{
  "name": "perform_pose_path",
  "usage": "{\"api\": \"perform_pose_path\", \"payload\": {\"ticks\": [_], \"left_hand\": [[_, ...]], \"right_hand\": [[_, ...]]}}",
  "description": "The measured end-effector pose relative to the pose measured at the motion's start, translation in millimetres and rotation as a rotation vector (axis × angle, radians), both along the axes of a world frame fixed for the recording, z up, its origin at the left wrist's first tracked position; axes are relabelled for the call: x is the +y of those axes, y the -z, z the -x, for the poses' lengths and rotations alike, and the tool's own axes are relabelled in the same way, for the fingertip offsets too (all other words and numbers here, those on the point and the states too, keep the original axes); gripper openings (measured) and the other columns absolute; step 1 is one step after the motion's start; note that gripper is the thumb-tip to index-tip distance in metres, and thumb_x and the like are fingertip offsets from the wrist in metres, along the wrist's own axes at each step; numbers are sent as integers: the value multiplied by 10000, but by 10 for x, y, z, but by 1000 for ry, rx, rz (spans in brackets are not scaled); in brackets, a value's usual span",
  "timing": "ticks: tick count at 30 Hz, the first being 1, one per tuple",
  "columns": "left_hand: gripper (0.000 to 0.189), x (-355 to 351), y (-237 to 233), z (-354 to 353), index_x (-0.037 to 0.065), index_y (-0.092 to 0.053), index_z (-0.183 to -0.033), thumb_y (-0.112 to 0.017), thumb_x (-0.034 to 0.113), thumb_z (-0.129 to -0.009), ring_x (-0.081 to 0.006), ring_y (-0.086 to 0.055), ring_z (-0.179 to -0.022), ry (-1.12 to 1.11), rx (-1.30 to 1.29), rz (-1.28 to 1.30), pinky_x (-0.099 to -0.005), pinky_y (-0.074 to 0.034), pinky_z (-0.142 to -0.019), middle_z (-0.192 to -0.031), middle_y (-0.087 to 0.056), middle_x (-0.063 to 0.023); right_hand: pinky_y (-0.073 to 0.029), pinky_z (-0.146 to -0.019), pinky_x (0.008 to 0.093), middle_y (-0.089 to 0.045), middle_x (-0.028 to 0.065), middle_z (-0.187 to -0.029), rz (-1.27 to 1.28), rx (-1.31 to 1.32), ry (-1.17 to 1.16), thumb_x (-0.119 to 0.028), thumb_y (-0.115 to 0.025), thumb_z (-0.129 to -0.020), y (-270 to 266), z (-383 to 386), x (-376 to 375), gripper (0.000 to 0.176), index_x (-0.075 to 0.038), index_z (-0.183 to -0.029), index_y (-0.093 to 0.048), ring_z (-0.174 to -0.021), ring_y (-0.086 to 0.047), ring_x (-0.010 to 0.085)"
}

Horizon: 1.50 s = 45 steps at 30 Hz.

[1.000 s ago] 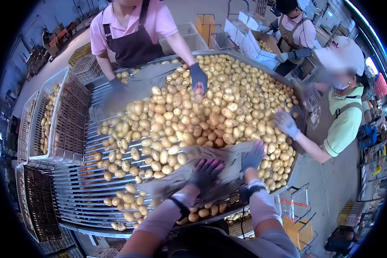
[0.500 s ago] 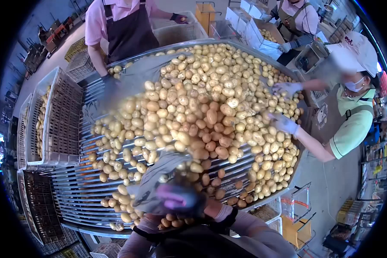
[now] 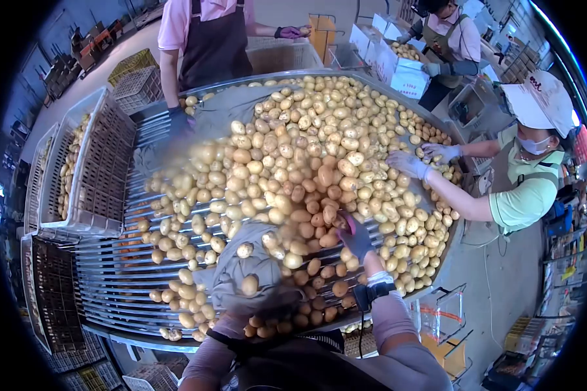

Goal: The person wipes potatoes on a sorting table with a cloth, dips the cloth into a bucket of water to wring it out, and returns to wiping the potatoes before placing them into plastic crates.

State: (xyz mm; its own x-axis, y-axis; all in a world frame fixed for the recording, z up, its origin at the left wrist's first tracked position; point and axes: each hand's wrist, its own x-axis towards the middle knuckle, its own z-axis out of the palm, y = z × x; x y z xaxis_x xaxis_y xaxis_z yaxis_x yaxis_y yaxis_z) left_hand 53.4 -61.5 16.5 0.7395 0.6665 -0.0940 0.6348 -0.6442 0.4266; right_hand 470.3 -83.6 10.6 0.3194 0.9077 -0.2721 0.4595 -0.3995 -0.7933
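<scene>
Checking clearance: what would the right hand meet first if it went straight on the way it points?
The potatoes just ahead of its fingers, it seems; the right hand may already touch one, but depth is unclear here.

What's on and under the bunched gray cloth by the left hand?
At least two potatoes sit on the cloth. Metal bars show out past it; whatever is directly underneath is covered, can't tell.
</scene>
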Motion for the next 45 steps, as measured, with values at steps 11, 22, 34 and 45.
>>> {"api": "perform_pose_path", "payload": {"ticks": [11, 22, 34, 45], "left_hand": [[463, -145, -291, 132, 75, -676, -1284, -727, 273, -868, -315, -577, -1211, -69, -196, 22, -496, -412, -1074, -1241, -655, -135], [446, -244, -777, 50, 63, -680, -1260, -743, 236, -855, -300, -598, -1160, -140, -513, 97, -464, -445, -1030, -1196, -663, -136], [428, -302, -1133, -40, 49, -684, -1235, -761, 196, -841, -284, -620, -1105, -213, -638, 201, -429, -481, -981, -1147, -672, -137], [413, -312, -1219, -178, 37, -688, -1212, -777, 159, -828, -269, -641, -1054, -255, -639, 261, -398, -514, -936, -1102, -681, -138]], "right_hand": [[-421, -1163, 353, -547, 107, -1492, -659, 766, 124, -49, -689, -959, -756, 864, -770, 614, -22, -1532, -469, -1373, -528, 204], [-502, -1043, 347, -629, 101, -1350, -664, 512, 13, -300, -743, -999, -1403, 1472, -956, 569, -17, -1449, -541, -1248, -608, 199], [-487, -1106, 411, -623, 148, -1398, -702, 113, -379, 3, -761, -879, -1384, 2105, -609, 597, -57, -1438, -562, -1299, -614, 302], [-478, -1122, 446, -634, 182, -1415, -714, 188, -433, -117, -594, -1023, -1474, 2150, -580, 392, -46, -1407, -612, -1310, -615, 364]]}}
